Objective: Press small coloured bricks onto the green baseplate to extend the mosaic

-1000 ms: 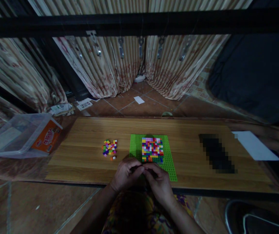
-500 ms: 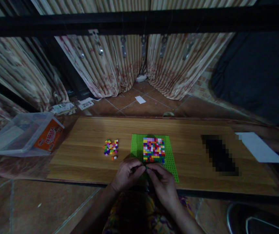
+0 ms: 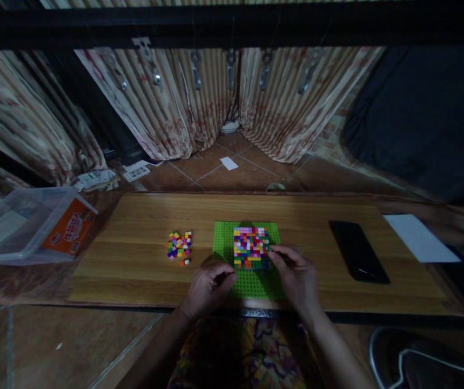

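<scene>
A green studded baseplate (image 3: pixel 224 246) lies on the wooden table, bearing a square block of many-coloured small bricks (image 3: pixel 250 246). My right hand (image 3: pixel 298 275) pinches a small green brick (image 3: pixel 270 248) at the right edge of that block. Whether the brick touches the block I cannot tell. Near the baseplate's left front part, my left hand (image 3: pixel 207 285) is closed, thumb and forefinger tips together. Anything between those tips is too small or hidden to make out. A loose pile of coloured bricks (image 3: pixel 179 245) lies left of the baseplate.
On the table (image 3: pixel 134 227) a black phone (image 3: pixel 357 251) lies to the right. Beyond it are a white sheet (image 3: pixel 420 237) and another person's arm (image 3: pixel 434 212). A clear plastic box (image 3: pixel 21 227) with an orange label stands at the left. Striped curtains (image 3: pixel 175 108) hang behind.
My right hand has moved away from my left, forward and to the right, carrying the green brick to the block's right edge. My left hand has stayed about where it was.
</scene>
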Motion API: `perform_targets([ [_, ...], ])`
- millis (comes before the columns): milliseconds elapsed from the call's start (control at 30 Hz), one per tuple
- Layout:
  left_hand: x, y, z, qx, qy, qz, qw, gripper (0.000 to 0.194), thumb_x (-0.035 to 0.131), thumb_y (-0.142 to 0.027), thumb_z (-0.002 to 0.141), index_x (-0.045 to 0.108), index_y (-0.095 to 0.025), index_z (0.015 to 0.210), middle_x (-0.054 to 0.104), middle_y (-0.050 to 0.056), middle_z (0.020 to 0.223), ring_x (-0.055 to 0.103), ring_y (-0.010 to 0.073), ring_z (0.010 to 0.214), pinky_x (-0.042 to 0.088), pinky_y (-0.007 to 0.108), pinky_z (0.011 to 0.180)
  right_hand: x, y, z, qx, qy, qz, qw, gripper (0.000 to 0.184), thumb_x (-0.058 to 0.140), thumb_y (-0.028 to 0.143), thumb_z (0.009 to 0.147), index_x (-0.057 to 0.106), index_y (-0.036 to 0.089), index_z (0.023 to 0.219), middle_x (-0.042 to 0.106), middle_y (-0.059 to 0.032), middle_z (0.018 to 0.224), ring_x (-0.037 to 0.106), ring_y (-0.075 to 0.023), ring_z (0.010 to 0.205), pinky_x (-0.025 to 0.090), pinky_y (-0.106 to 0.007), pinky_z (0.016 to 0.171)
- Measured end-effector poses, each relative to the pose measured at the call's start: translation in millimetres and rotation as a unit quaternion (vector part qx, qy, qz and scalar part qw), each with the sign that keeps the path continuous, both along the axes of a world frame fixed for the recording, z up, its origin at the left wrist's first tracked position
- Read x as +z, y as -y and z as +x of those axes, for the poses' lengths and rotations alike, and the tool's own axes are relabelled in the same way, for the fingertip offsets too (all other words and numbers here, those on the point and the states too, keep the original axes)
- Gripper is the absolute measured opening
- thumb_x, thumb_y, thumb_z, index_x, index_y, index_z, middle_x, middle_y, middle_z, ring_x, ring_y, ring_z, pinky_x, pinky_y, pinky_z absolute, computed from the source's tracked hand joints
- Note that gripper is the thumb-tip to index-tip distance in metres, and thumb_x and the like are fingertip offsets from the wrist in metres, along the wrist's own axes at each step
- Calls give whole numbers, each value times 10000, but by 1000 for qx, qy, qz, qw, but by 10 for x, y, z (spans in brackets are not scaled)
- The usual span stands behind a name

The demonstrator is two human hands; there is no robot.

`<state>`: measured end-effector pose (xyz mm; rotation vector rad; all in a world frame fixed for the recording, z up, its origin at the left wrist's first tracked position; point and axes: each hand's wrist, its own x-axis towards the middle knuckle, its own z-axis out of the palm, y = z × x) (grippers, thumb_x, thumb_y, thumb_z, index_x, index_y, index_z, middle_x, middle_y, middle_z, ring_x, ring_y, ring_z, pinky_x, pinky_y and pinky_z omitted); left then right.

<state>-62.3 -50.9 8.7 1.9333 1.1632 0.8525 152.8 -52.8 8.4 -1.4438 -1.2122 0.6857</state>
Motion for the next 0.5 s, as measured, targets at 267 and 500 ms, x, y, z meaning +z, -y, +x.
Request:
perform_targets([
  [267,-14,-3,4,-1,0,5,1000,162,561,-242,864,621,-183,726,632,21,687,574,132,673,424,243,648,-92,-141,21,27,-29,-13,999,153,686,328,760,750,230,859,694,-38,879,631,-184,832,493,-317,734],
  [500,-24,2,3,1,-3,2,1000,152,561,-231,864,621,-187,732,635,18,699,577,132,687,421,242,656,-68,-158,-39,-1,-81,-27,996,151,724,306,712,754,228,839,696,-25,839,629,-175,785,487,-309,711],
])
